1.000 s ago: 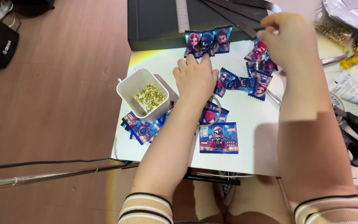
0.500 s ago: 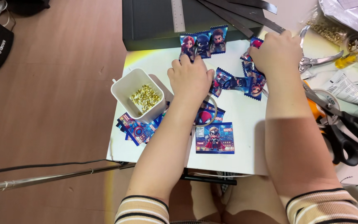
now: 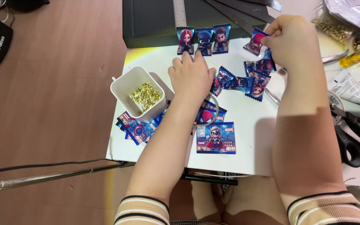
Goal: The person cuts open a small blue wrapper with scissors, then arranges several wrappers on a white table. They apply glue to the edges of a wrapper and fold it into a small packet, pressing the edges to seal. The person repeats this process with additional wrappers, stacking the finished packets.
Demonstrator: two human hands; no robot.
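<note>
Two bare arms reach over the white counter point(image 3: 246, 137). Left hand point(image 3: 192, 75) lies flat, fingers loosely spread, on the counter just below three upright blue cartoon packets point(image 3: 203, 40). Right hand point(image 3: 290, 39) pinches one packet point(image 3: 256, 41) at the far edge. Nearby sits a white tub point(image 3: 126, 85) of gold eyelets point(image 3: 145, 95).

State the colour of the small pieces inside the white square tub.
Shiny gold pieces in the tub; head view.
</note>
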